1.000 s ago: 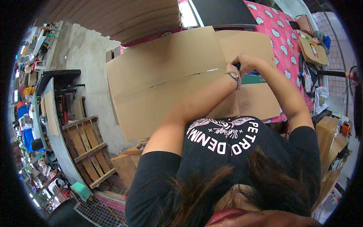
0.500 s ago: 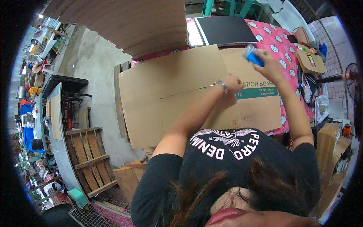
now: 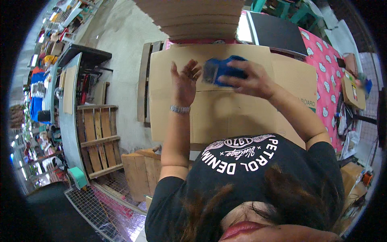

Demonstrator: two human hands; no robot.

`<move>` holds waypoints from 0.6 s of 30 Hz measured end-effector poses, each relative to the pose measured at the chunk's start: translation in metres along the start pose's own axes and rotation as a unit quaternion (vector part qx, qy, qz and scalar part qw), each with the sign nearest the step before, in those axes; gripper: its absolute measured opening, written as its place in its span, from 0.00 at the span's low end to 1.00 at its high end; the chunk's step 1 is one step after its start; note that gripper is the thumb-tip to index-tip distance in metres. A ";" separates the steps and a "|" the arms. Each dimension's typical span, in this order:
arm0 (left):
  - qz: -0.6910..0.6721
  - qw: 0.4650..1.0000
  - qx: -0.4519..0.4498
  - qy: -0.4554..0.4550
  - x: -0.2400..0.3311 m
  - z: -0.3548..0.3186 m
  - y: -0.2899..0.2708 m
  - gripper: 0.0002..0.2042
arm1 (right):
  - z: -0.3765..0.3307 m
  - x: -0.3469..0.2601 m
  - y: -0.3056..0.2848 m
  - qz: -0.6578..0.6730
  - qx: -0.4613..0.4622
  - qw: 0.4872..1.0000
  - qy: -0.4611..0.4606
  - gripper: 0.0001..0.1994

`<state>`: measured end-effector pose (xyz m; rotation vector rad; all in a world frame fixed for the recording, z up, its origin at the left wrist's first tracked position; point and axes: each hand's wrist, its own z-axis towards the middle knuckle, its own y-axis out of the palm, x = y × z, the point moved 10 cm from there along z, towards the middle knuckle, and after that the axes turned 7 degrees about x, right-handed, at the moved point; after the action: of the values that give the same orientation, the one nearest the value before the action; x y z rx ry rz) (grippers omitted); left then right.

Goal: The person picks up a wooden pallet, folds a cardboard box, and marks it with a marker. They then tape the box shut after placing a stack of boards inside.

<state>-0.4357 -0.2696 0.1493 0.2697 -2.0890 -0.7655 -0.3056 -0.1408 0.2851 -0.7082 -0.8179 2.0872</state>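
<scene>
A large flattened cardboard box (image 3: 177, 125) lies in front of me, a seam running across its middle. Over it my right hand (image 3: 254, 80) grips a blue tape dispenser (image 3: 230, 72), blurred by motion, with a clear part at its left end. My left hand (image 3: 186, 78) is raised above the left part of the cardboard, fingers apart and holding nothing. A gap separates it from the dispenser.
Upright corrugated cardboard (image 3: 193, 18) stands at the far side. A black panel (image 3: 278, 34) lies on the pink patterned tablecloth (image 3: 325, 76) at right. Leftward are a wooden pallet (image 3: 96, 137) and a long grey table (image 3: 72, 117). An open small carton (image 3: 353, 92) sits far right.
My left hand has lifted off the cardboard seam, moved left and opened. My right hand has brought the tape dispenser leftward over the cardboard. The whole view has shifted.
</scene>
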 end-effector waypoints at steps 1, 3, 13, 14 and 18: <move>0.006 1.000 -0.030 0.002 0.008 -0.012 -0.003 0.37 | 0.015 -0.014 0.013 0.014 -0.020 0.999 -0.043 0.34; 0.021 0.996 -0.088 -0.003 0.023 -0.055 0.002 0.34 | 0.026 -0.028 0.038 0.044 -0.049 0.995 -0.080 0.34; 0.110 0.990 0.087 0.006 0.062 -0.053 -0.153 0.11 | 0.068 -0.081 0.126 0.143 -0.158 0.977 0.004 0.32; 0.159 0.979 0.125 0.016 0.072 -0.043 -0.194 0.10 | 0.073 -0.084 0.137 0.151 -0.203 0.967 0.039 0.32; 0.242 0.913 0.303 0.125 0.172 -0.039 -0.263 0.06 | 0.073 -0.047 0.146 0.177 -0.211 0.954 0.123 0.30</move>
<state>-0.5294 -0.5702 0.1199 0.1561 -1.9736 0.2187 -0.3975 -0.2744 0.2333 -1.4056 -1.0671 2.0866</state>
